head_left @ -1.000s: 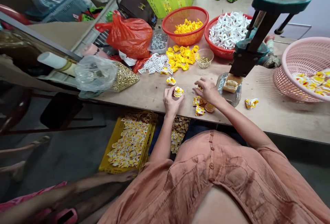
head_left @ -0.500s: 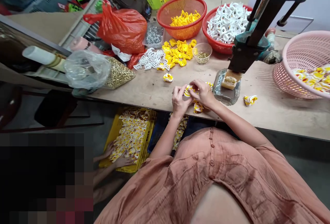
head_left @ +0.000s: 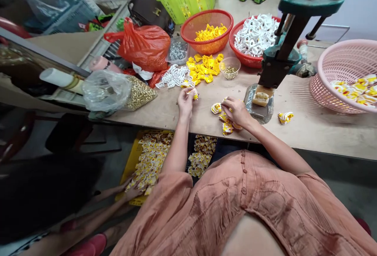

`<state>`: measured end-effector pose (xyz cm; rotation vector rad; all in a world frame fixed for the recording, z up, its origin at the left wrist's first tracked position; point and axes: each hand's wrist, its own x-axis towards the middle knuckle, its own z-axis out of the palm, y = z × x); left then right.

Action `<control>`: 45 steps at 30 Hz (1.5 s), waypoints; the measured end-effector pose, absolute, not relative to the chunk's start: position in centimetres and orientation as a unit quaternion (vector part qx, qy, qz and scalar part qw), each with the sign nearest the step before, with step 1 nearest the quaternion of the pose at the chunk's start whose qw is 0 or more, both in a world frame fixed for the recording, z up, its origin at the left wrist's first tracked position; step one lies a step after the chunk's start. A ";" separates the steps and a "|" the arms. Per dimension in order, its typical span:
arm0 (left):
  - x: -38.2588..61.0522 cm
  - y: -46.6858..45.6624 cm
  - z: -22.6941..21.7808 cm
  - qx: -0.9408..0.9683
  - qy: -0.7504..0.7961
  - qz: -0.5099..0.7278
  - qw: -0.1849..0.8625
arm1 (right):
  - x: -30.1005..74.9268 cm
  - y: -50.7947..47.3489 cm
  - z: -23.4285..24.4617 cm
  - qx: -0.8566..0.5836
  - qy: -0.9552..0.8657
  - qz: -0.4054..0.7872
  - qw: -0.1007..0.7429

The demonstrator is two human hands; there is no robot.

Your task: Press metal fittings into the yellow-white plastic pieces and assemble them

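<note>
My left hand [head_left: 185, 105] is closed, its fingertips pinching a small yellow-and-white plastic piece [head_left: 194, 93] just above the table. My right hand [head_left: 236, 111] has its fingers drawn together over a small group of yellow-and-white pieces [head_left: 227, 127] near the front edge; what lies between its fingertips I cannot make out. Just left of that hand, a striped yellow-and-white piece [head_left: 216, 108] rests on the table. To its right stands a green hand press [head_left: 277, 61], with a small pale block [head_left: 261, 98] on its base.
Behind are red baskets of yellow parts [head_left: 207, 44] and white parts [head_left: 253, 38], loose yellow parts [head_left: 204, 67] and a cup of brass bits [head_left: 230, 69]. A pink basket [head_left: 326, 75] stands right. Below left, another person's hands [head_left: 134, 191] reach into a yellow crate [head_left: 131, 161].
My hands have parted. The left moved left and took hold of the piece lying on the table; the striped piece between both hands now lies beside my right hand.
</note>
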<state>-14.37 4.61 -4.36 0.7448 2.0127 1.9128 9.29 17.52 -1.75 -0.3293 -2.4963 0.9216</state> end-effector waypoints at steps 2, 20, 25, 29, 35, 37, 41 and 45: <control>-11.2 4.9 -4.0 0.182 0.592 0.750 0.234 | 10.3 17.9 -1.6 -0.145 -0.874 0.365 0.286; 2.8 6.7 -2.5 0.257 0.572 0.772 0.105 | 13.3 15.9 -1.2 -0.196 -0.772 0.479 0.369; 3.4 6.7 -2.5 0.238 0.591 0.761 0.123 | 13.8 16.3 -1.1 -0.193 -0.809 0.404 0.380; 3.7 6.5 -2.3 0.210 0.549 0.785 0.195 | 13.8 16.0 -1.3 -0.212 -0.769 0.459 0.392; 4.6 6.3 -2.1 0.225 0.503 0.769 0.324 | 14.3 15.4 -1.4 -0.192 -0.778 0.450 0.394; 5.0 6.3 -2.2 0.232 0.522 0.752 0.329 | 14.5 15.2 -1.4 -0.190 -0.785 0.439 0.395; 5.4 6.3 -3.0 0.245 0.606 0.717 0.241 | 14.9 14.8 -1.5 -0.185 -0.785 0.436 0.399; 5.8 6.5 -3.5 0.261 0.623 0.711 0.197 | 15.3 14.8 -1.3 -0.197 -0.777 0.433 0.412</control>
